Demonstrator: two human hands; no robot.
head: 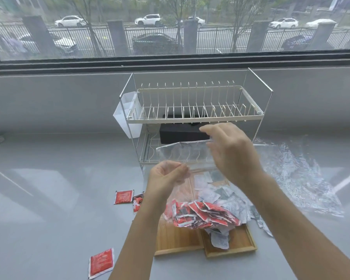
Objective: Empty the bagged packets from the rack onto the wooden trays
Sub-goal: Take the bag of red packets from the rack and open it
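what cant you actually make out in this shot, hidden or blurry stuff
Head view only:
- Print on the red packets and white packets: too small and blurred.
- Wooden trays: mostly covered by the packet piles and the left arm.
- Clear bag: its edges fade against the rack; whether the right hand grips it is unclear.
- Black box: partly behind rack wires and bag.
- Crumpled plastic: contents unreadable.
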